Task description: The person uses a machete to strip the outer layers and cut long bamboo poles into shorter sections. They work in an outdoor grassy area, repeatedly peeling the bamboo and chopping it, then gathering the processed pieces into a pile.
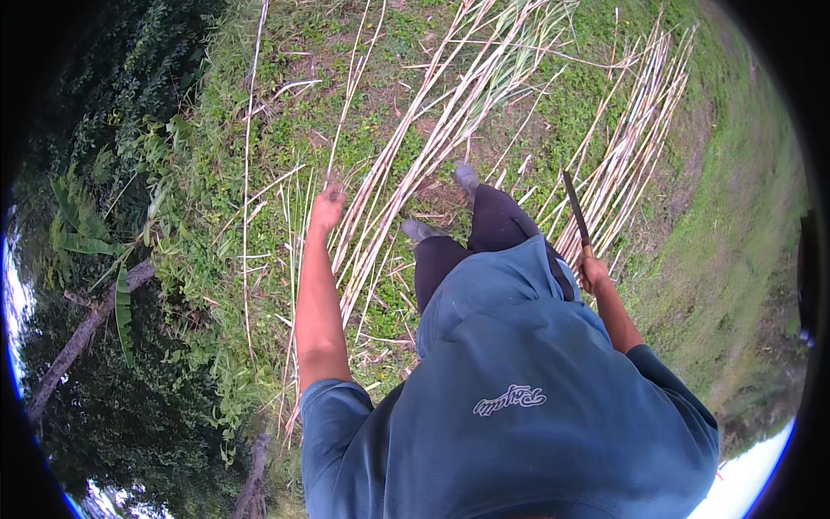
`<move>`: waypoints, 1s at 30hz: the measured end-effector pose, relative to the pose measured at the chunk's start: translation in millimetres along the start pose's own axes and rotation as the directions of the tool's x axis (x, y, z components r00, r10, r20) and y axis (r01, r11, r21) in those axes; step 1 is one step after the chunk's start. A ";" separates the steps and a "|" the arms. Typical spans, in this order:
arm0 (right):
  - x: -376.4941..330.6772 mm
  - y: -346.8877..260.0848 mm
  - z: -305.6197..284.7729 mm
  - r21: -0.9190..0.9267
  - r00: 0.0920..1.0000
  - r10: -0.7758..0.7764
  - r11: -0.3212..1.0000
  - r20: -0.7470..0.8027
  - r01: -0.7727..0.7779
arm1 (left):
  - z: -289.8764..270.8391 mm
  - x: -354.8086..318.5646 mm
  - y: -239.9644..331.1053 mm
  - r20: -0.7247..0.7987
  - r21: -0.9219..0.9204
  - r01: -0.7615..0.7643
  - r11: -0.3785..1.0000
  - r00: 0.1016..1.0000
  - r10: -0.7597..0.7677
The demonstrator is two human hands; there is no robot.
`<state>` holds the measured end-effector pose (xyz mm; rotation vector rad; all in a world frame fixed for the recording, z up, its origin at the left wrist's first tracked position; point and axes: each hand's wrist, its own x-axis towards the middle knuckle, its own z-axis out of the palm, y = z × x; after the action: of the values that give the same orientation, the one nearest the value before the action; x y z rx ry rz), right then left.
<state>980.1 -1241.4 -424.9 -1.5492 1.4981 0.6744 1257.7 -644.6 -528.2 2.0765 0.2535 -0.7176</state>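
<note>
My left hand [328, 208] is stretched forward and closed around a thin, dry cane stalk [347, 99] that slants up and away from the fist. My right hand [592, 273] grips the wooden handle of a machete [577, 210] beside my right thigh. Its long dark blade points forward, apart from the stalks in my left hand. Between my left arm and my feet runs a loose bundle of long pale stalks [406, 160], with green leaves at the far end. The fingers of my left hand are small and partly blurred.
Another pile of cut stalks [635, 147] lies to the right, past the machete. One long single stalk [248, 156] lies at the left on the weedy grass [207, 259]. Farther left are dense bushes and a leaning tree trunk [91, 329]. Short cut pieces litter the ground around my feet.
</note>
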 end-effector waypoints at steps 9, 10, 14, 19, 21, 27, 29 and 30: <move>55.8 -44.0 -49.1 -0.812 0.996 0.078 0.577 -0.054 -0.089 | 240.9 54.3 -331.5 0.066 0.298 0.203 0.933 0.970 -0.232; 66.8 -43.6 -44.5 -0.808 0.989 0.105 0.571 -0.103 -0.145 | 259.7 71.3 -328.3 -0.021 0.308 0.356 0.882 0.930 -0.367; 76.3 -54.6 -30.0 -0.687 0.950 0.214 0.656 -0.228 -0.313 | 276.6 143.5 -294.7 -0.130 0.369 0.531 0.763 0.842 -0.524; 86.7 -97.6 -18.7 -0.738 0.954 0.176 0.604 -0.243 -0.300 | 299.2 144.7 -317.5 -0.142 0.467 0.497 0.731 0.859 -0.493; 83.5 -123.3 -2.1 -0.751 0.968 0.134 0.612 -0.210 -0.248 | 298.6 129.8 -318.0 -0.175 0.485 0.460 0.744 0.884 -0.433; 53.4 -173.8 38.9 -0.693 0.992 -0.108 0.720 -0.060 0.037 | 252.5 71.0 -260.1 -0.206 0.280 0.333 0.900 0.937 -0.283; 45.0 -168.1 43.8 -0.795 0.939 -0.343 0.575 -0.018 0.195 | 207.6 51.8 -205.9 -0.149 0.404 0.359 0.841 0.933 -0.327; 37.6 -170.7 46.5 -0.836 0.891 -0.454 0.482 0.016 0.261 | 187.0 33.4 -189.3 -0.181 0.434 0.353 0.829 0.935 -0.304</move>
<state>1159.8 -1235.5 -444.3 -2.6505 0.9084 1.0668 1129.1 -690.3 -759.1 2.5651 0.5585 -0.9477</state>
